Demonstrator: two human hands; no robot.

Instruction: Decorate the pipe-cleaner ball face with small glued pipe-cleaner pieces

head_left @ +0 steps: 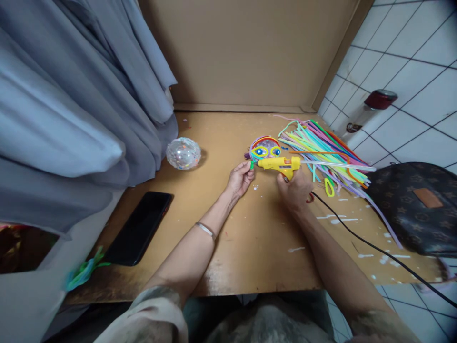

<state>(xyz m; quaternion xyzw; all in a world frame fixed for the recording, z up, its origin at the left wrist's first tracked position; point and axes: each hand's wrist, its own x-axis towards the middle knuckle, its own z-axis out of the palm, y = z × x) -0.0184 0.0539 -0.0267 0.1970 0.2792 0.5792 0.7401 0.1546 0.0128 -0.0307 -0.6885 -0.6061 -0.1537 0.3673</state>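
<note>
Phone lies left of the glue gun, ball beyond it. Right hand grips the gun; left hand pinches a green piece at the craft. Sticks and bag lie right.

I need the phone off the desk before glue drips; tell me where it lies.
In the head view the black phone lies flat on the wooden table at its left edge, left of the left forearm, below the clear glittery ball, beside the grey curtain.

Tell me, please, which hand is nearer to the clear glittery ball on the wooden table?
Left. The left hand lies right of the clear glittery ball, pinching a green piece by the round pipe-cleaner face. The right hand is farther right, gripping the yellow glue gun.
</note>
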